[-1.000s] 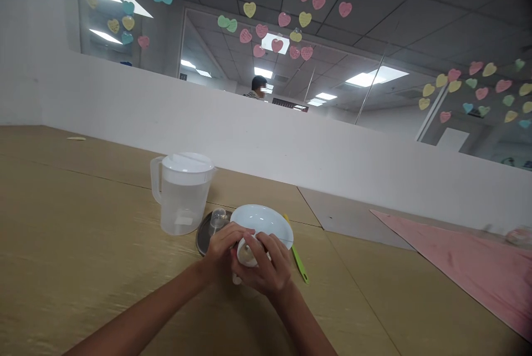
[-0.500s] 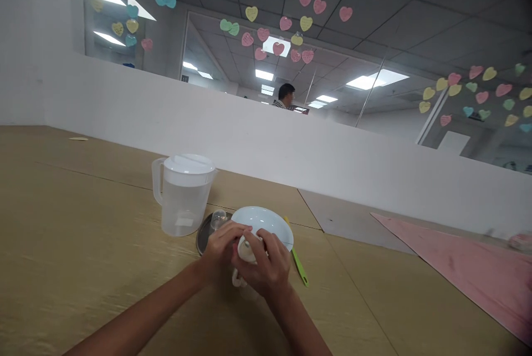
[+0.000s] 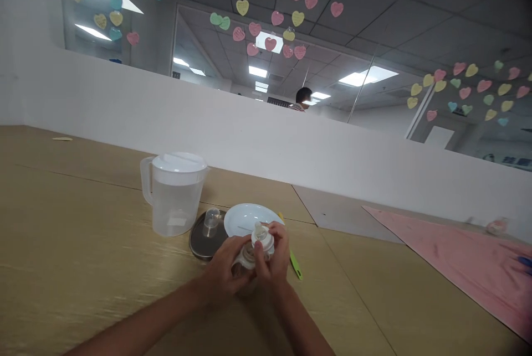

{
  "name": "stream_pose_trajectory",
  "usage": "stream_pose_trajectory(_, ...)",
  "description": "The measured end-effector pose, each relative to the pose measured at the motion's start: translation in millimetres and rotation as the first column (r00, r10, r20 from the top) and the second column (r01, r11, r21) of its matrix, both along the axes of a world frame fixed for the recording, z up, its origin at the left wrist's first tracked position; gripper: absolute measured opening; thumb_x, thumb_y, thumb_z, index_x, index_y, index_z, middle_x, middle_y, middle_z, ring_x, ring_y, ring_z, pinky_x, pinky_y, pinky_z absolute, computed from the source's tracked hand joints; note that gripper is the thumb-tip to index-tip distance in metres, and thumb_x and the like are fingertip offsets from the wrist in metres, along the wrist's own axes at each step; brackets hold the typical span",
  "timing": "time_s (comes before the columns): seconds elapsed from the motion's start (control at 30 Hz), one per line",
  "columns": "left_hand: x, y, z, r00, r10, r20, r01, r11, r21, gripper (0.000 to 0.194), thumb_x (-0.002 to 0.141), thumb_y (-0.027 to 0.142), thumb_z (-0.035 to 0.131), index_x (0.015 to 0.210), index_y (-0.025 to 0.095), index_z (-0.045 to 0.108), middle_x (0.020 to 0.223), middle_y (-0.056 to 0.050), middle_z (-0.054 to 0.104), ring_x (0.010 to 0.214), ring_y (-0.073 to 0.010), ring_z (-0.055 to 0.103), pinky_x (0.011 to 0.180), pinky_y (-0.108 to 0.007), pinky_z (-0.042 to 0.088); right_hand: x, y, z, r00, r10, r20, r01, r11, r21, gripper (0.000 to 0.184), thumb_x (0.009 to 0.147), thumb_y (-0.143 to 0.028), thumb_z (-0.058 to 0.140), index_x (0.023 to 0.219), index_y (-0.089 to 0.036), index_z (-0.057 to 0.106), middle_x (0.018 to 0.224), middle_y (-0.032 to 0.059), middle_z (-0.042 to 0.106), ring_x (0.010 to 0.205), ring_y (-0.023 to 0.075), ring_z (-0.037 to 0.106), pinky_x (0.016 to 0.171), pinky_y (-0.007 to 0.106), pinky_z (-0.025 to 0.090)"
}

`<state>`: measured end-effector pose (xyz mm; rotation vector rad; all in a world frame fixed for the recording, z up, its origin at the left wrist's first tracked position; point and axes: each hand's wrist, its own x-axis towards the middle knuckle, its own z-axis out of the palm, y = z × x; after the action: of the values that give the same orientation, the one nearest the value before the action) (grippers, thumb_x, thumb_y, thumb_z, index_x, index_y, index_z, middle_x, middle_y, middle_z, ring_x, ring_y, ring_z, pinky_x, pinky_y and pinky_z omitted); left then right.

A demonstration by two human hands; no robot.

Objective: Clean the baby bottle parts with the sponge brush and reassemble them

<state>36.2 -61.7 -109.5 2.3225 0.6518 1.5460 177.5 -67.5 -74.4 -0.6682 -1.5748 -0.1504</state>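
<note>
Both my hands are raised over the wooden table [image 3: 83, 234], close together. My left hand [image 3: 226, 267] grips the body of a small baby bottle [image 3: 245, 262]. My right hand [image 3: 270, 256] pinches its white screw collar [image 3: 262, 240], which points upward. Part of the bottle is hidden by my fingers. Just behind my hands lies a white plate [image 3: 245, 217]. To the left, a round steel lid [image 3: 200, 244] carries a transparent cup-shaped piece [image 3: 211, 222]. A plastic pitcher with a white lid [image 3: 174, 192] stands beyond it. A green spatula [image 3: 295, 264] lies to the right, partly under the plate.
A pink cloth [image 3: 453, 262] covers the table's right side, with a small jar [image 3: 496, 227] on its far edge. A low white wall [image 3: 208, 123] runs behind the table. Beyond it stands a person [image 3: 303, 98]. A blue item [image 3: 524, 262] shows at the right edge.
My hands have lifted the bottle and turned it so the collar points upward, away from the plate. More of the plate now shows. The whole scene has shifted slightly left.
</note>
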Motion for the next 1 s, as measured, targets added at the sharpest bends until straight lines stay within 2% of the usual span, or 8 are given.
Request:
stream_pose_trajectory(0.13,0.8,-0.8,-2.0,0.999,0.024,0.037,-0.022,0.997,-0.073,0.063,0.077,0.030,0.062,0.132,0.020,0.035,0.117,-0.012,0.060,0.103,-0.0251,0.060,0.087,-0.037,0.051,2.5,-0.5,-10.6,0.997,-0.037,0.068,0.044,0.994,-0.098,0.030,0.083,-0.023,0.044,0.112,-0.017,0.044,0.094,0.0075,0.057,0.084,0.0179,0.060,0.070,0.030,0.050)
stream_pose_trajectory(0.23,0.9,-0.7,-3.4,0.999,0.015,0.050,-0.011,0.997,-0.079,0.072,0.074,0.026,0.063,0.136,0.018,0.029,0.122,-0.015,0.056,0.106,-0.0267,0.059,0.089,-0.039,0.051,1.8,-2.2,-10.4,0.995,-0.018,0.096,0.028,0.994,-0.104,0.025,0.085,-0.023,0.040,0.108,-0.017,0.049,0.091,0.0064,0.060,0.081,0.0177,0.060,0.069,0.030,0.049)
stream_pose_trajectory(0.43,6.3,-2.1,-7.2,0.990,-0.004,0.143,0.018,0.995,-0.099,0.065,0.072,0.024,0.064,0.128,0.020,0.031,0.117,-0.013,0.056,0.098,-0.0257,0.062,0.083,-0.038,0.052,3.5,-0.1,-7.2,0.997,0.006,0.075,0.000,0.997,-0.080,0.016,0.086,-0.027,0.041,0.087,-0.018,0.054,0.081,0.0049,0.058,0.077,0.0182,0.055,0.069,0.032,0.044)
stream_pose_trajectory(0.6,8.4,-1.1,-10.6,0.986,-0.033,0.165,0.056,0.989,-0.139,0.055,0.071,0.022,0.066,0.116,0.021,0.034,0.107,-0.010,0.056,0.094,-0.0245,0.061,0.080,-0.036,0.051,5.6,3.0,-11.2,1.000,-0.024,0.018,0.026,0.995,-0.101,0.017,0.088,-0.026,0.041,0.076,-0.019,0.050,0.073,0.0021,0.053,0.072,0.0168,0.050,0.067,0.031,0.038)
stream_pose_trajectory(0.8,10.0,-1.5,-6.6,0.982,-0.062,0.176,0.088,0.986,-0.144,0.045,0.071,0.020,0.065,0.108,0.020,0.040,0.099,-0.006,0.053,0.089,-0.0214,0.057,0.078,-0.035,0.050,3.2,1.1,-15.0,0.997,-0.046,-0.058,0.040,0.995,-0.090,0.017,0.089,-0.026,0.041,0.076,-0.019,0.048,0.076,0.0025,0.052,0.073,0.0165,0.051,0.067,0.030,0.039)
stream_pose_trajectory(0.9,11.1,-2.1,-5.6,0.975,-0.073,0.209,0.102,0.986,-0.130,0.046,0.069,0.018,0.066,0.107,0.020,0.041,0.105,-0.007,0.050,0.096,-0.0222,0.056,0.082,-0.036,0.049,2.7,1.2,-13.5,0.997,-0.073,-0.026,0.071,0.995,-0.074,0.017,0.089,-0.023,0.041,0.076,-0.019,0.050,0.073,0.0020,0.054,0.072,0.0163,0.051,0.067,0.030,0.040)
stream_pose_trajectory(1.0,11.6,-1.3,-7.8,0.973,-0.069,0.222,0.100,0.986,-0.132,0.048,0.068,0.017,0.066,0.108,0.020,0.041,0.113,-0.008,0.046,0.103,-0.0239,0.054,0.087,-0.037,0.048,3.4,1.5,-10.7,0.994,-0.108,0.023,0.108,0.994,0.000,0.017,0.089,-0.019,0.041,0.075,-0.020,0.052,0.069,0.0012,0.055,0.072,0.0166,0.053,0.073,0.033,0.042)
